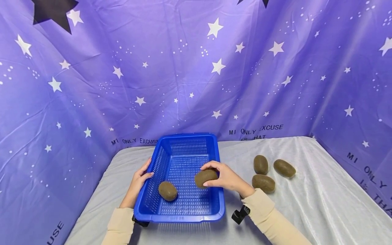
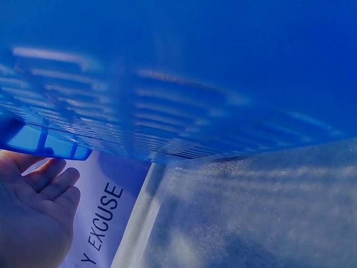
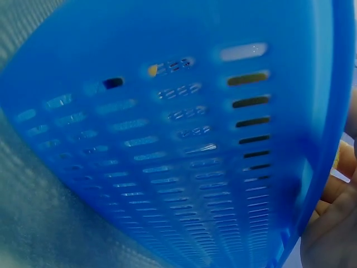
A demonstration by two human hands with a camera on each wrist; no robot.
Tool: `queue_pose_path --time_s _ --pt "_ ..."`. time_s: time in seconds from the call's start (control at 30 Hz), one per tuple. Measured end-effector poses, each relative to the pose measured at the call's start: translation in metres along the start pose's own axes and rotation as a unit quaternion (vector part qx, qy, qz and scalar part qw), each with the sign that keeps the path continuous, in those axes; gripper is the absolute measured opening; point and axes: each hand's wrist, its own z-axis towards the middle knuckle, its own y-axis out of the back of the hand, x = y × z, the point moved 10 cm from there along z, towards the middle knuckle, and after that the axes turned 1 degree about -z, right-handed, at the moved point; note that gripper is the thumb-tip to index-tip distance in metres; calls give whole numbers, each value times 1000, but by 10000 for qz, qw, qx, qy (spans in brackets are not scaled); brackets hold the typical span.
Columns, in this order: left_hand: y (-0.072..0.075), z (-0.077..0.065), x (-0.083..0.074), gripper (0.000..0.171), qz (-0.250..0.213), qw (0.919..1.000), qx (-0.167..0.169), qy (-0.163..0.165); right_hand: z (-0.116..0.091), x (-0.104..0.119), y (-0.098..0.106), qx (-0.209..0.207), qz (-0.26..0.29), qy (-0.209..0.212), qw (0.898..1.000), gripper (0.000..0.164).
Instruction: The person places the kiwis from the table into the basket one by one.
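Observation:
A blue plastic basket (image 1: pixel 180 218) with slotted walls stands on the cloth-covered table. At its left rim, my left hand (image 1: pixel 134 185) holds on with thumb and fingers; the left wrist view shows that hand (image 2: pixel 39 215) under the rim. My right hand (image 1: pixel 228 177) reaches over the right rim, gripping a brown kiwi (image 1: pixel 203 178) between thumb and fingers inside the basket. Another kiwi (image 1: pixel 167 191) lies on the basket floor, front left. In the right wrist view the basket wall (image 3: pixel 167 33) hides most of the right hand (image 3: pixel 332 229).
Right of the basket, three more kiwis lie on the pale cloth (image 1: pixel 321 190): one upper left (image 1: pixel 261 164), one to the right (image 1: pixel 284 168), one nearer (image 1: pixel 263 183). A purple star-printed curtain (image 1: pixel 190 61) hangs behind and at both sides.

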Motion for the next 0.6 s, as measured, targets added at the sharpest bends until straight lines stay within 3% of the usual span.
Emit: queue_pose_path --time_s 0.6 --pt "0 -1 4 63 -63 9999 44 89 -17 -2 20 -185 481 47 9987 36"
